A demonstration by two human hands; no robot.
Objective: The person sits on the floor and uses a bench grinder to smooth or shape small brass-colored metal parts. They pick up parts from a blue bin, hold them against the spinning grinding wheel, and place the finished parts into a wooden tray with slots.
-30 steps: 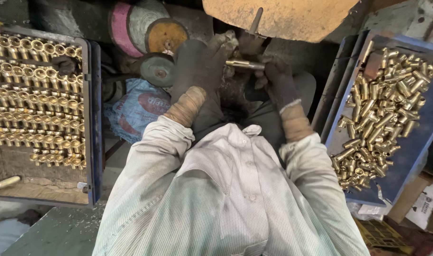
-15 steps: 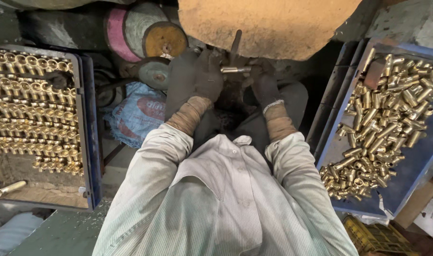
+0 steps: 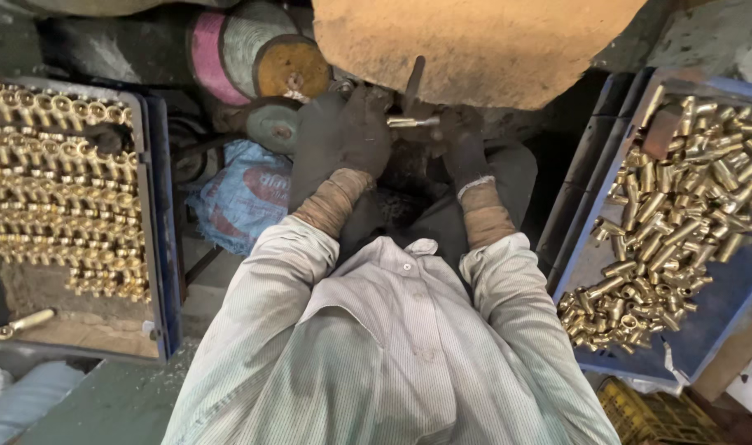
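Both my hands wear dark gloves with tan cuffs. My left hand and my right hand together hold a short brass tube fitting level, right under the rim of a large tan buffing wheel. The fitting spans the gap between the two hands. My pale striped shirt sleeves fill the lower middle of the view.
A blue tray on the left carries rows of shiny brass fittings. A blue crate on the right holds a loose heap of duller brass tubes. Spare round wheels and a blue bag lie behind my left arm.
My hands have lifted the brass fitting away from my body and up to the wheel's rim. The wheel fills more of the top of the view.
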